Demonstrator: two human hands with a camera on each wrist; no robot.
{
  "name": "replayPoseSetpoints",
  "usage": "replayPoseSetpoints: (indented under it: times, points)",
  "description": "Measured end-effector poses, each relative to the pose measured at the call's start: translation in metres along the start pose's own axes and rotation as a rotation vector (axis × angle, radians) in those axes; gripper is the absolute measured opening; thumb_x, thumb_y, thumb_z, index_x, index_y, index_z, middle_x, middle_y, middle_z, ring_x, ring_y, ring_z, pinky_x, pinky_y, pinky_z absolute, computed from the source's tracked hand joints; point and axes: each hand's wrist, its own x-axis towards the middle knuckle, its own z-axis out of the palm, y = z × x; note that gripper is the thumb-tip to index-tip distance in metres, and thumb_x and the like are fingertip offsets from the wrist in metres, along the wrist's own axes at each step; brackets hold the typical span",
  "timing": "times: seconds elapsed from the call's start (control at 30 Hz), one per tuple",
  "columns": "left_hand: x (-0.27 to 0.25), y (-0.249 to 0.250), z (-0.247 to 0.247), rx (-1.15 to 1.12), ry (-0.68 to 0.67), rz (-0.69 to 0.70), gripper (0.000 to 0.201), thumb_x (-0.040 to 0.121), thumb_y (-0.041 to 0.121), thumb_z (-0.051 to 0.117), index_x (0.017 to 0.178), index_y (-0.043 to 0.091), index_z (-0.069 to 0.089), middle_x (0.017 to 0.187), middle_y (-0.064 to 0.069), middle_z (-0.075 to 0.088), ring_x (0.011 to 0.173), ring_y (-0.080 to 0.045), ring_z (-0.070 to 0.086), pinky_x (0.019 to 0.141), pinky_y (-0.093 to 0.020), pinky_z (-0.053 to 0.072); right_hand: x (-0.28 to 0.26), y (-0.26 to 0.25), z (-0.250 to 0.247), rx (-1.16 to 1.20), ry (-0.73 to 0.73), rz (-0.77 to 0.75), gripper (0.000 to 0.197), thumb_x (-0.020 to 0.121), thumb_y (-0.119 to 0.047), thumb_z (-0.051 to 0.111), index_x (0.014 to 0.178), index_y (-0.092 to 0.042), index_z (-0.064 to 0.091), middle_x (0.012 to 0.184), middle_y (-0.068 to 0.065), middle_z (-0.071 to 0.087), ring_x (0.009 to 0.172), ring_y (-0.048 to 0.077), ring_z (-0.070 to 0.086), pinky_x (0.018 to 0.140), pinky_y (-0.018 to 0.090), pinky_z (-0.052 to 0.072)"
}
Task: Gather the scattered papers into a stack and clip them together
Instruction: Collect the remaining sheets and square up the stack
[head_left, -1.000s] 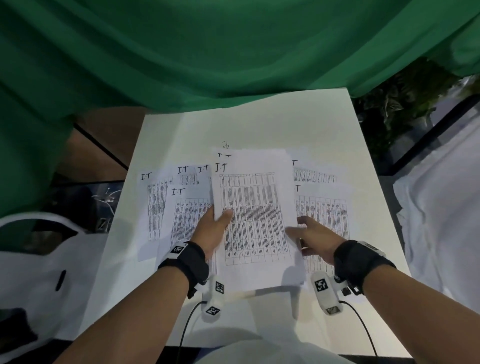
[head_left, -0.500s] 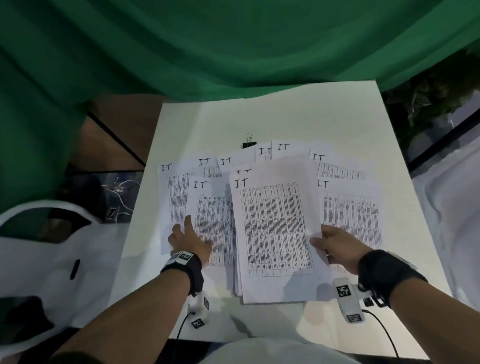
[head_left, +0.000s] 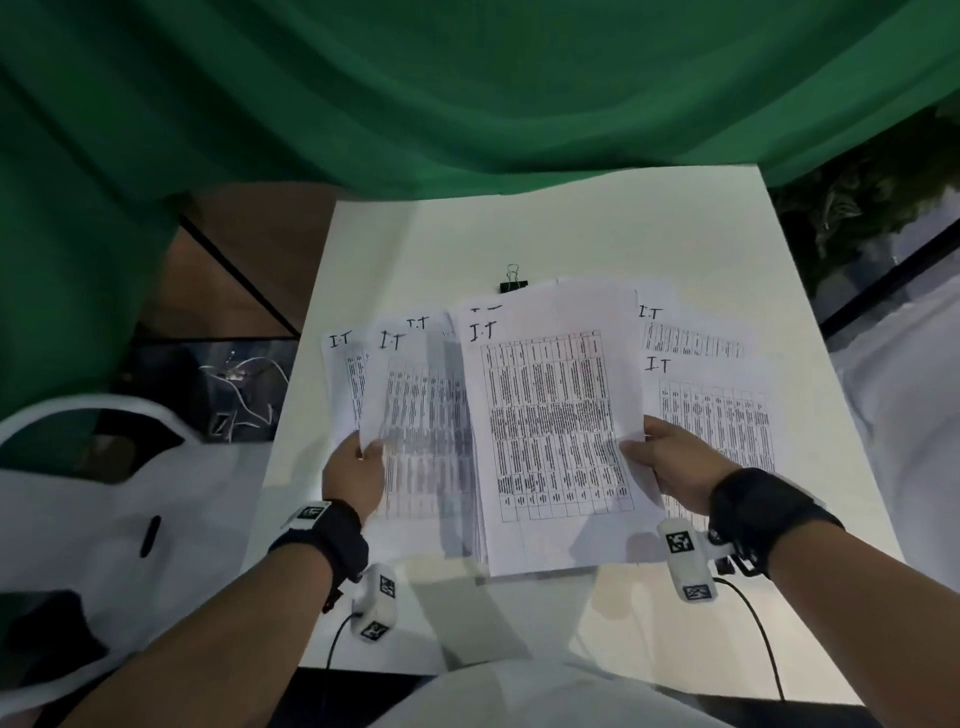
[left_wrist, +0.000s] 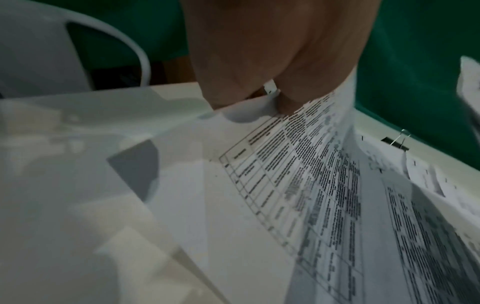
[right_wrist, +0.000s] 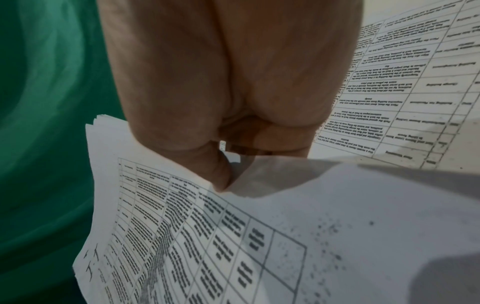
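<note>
The green curtain (head_left: 467, 93) hangs behind the far edge of the white worktop (head_left: 571, 228). A white chair (head_left: 78, 467) stands to the left of the worktop.

The papers are white printed sheets, each carrying a ruled table of dense black text. The stack (head_left: 550, 431) is held raised above the middle of the worktop, its sheets slightly fanned at the edges. The right hand (head_left: 670, 467) grips the stack at its right edge; the grip is clamped on the stack, thumb on top and fingers beneath. The left hand (head_left: 356, 478) pinches the left edge of a single sheet (head_left: 421, 415), which is lifted and blurred, just left of the stack; this grip is clamped on the sheet.

Loose sheets (head_left: 711, 415) lie flat on the worktop to the right of the stack, and another lies at the far left, partly covered by the lifted sheet. The stack overlaps all of them from above.

The binder clip (head_left: 513, 280), black with wire handles, sits on the worktop just beyond the far edge of the papers, touched by neither hand.

Each visible sheet bears handwritten "I.T" at its top left corner. The table text is too small to read.
</note>
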Motion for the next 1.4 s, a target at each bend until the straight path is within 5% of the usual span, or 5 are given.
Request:
replayPoseSetpoints:
  times: [0.1,0.4,0.93,1.17,1.4]
  points:
    - [0.014,-0.007,-0.019,-0.066,0.067,0.047,0.076,0.093,0.064,0.048,0.149,0.013,0.055,0.150,-0.009,0.060,0.139,-0.033,0.055,0.118,-0.052,0.043,-0.001,-0.002,-0.002,0.007,0.021,-0.011,0.021,0.107,-0.002,0.051,0.125,-0.005,0.061,0.103,0.017,0.056,0.091,0.029,0.050,0.083,0.043,0.043]
    - [-0.023,0.058,-0.038,-0.439,0.126,0.162,0.034,0.103,0.038,0.062,0.130,0.018,0.070,0.122,0.003,0.076,0.114,-0.021,0.071,0.104,-0.046,0.054,-0.010,-0.004,-0.011,-0.022,0.095,-0.057,0.030,0.106,-0.004,0.052,0.136,-0.008,0.056,0.110,0.015,0.064,0.094,0.028,0.060,0.083,0.040,0.054]
    - [-0.068,0.096,0.062,-0.459,-0.394,-0.006,0.082,0.097,0.042,0.071,0.164,0.028,0.025,0.161,0.011,0.042,0.150,-0.016,0.038,0.124,-0.043,0.024,-0.043,-0.028,-0.003,-0.131,-0.134,-0.156,0.037,0.104,-0.006,0.048,0.131,-0.026,0.065,0.117,0.013,0.075,0.103,0.028,0.069,0.101,0.048,0.056]
    - [-0.079,0.119,0.060,-0.531,-0.330,0.163,0.066,0.098,0.046,0.067,0.157,0.032,0.042,0.155,0.013,0.054,0.145,-0.012,0.046,0.124,-0.042,0.028,-0.048,-0.037,-0.011,-0.039,-0.040,-0.309,0.091,0.086,-0.088,0.046,0.161,-0.038,0.038,0.162,-0.012,0.048,0.147,0.014,0.048,0.122,0.049,0.039]
    - [-0.098,0.146,0.053,-0.547,-0.542,0.125,0.038,0.098,0.033,0.072,0.135,0.034,0.062,0.140,0.009,0.069,0.135,-0.015,0.059,0.120,-0.047,0.040,-0.043,-0.047,-0.014,0.066,0.194,-0.462,0.016,0.107,-0.017,0.059,0.118,-0.018,0.071,0.104,-0.004,0.075,0.093,0.017,0.067,0.080,0.032,0.051]
